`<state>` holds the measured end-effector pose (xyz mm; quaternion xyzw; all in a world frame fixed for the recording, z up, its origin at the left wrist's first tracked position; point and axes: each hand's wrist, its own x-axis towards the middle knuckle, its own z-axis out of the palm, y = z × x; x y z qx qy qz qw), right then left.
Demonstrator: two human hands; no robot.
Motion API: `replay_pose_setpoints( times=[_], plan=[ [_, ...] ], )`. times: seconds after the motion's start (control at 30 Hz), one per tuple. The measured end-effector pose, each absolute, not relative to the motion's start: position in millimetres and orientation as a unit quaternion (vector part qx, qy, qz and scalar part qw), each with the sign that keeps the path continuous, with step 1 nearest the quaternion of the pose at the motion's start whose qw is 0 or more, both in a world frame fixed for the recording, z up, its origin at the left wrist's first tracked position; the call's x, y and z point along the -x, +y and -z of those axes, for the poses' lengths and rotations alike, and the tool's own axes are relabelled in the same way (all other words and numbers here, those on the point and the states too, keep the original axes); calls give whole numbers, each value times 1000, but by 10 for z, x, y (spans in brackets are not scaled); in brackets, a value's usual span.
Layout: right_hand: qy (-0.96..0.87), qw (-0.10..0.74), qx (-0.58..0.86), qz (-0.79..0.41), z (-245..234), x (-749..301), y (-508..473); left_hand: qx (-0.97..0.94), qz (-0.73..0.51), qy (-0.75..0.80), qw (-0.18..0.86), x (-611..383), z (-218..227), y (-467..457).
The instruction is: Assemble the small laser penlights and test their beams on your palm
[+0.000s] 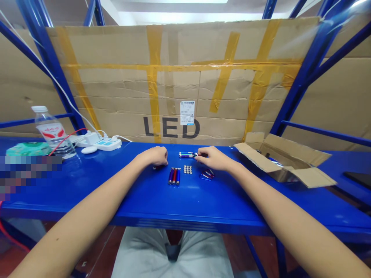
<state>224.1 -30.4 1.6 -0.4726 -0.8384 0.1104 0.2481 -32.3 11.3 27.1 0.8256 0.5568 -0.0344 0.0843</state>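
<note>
Small metal cylinders, probably mini torches [185,155], in a short row at the far side of the group, with blue, silver and green bands. Right hand [211,159] curled against their near end, any actual grip impossible to tell. Left hand [156,156] loosely curled on the worktop [203,208], a dark reddish piece [158,167] just below it, grip equally unclear. Hands apart, with the small parts between them: three blue and red cylinders [174,176] side by side, a neat block of silver button cells [188,169], and blue-looped clips [206,174] beside the right hand.

Main risk: round bodies on slick painted steel, liable to roll if nudged by a finger or wrist; button cells easily scattered by the same slip, and tiny enough to get lost.

Glossy blue surface under it all, bearing an open cardboard box [282,160] at the right and a white power strip [101,143], plastic water bottle [50,131] and white mouse [89,150] at the left. Beyond, blue steel shelving uprights [298,85] and a taped cardboard sheet [171,85] printed "LED" — yellow tape across its seams.
</note>
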Motion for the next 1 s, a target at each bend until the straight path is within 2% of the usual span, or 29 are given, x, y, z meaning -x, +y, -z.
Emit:
replay_pose_setpoints(
  times=[0.43, 0.87, 1.0],
  plan=[
    [-839, 237, 474, -123, -27, -2252, -317, -799, 36, 552, 236, 368, -334, 112],
    [-840, 235, 471, -133, -25, -2249, -318, -814, 29, 525, 248, 375, -280, 110],
    [-839, 234, 473, -134, -26, -2250, -324, -795, 28, 534, 286, 384, -276, 110]
  ],
)
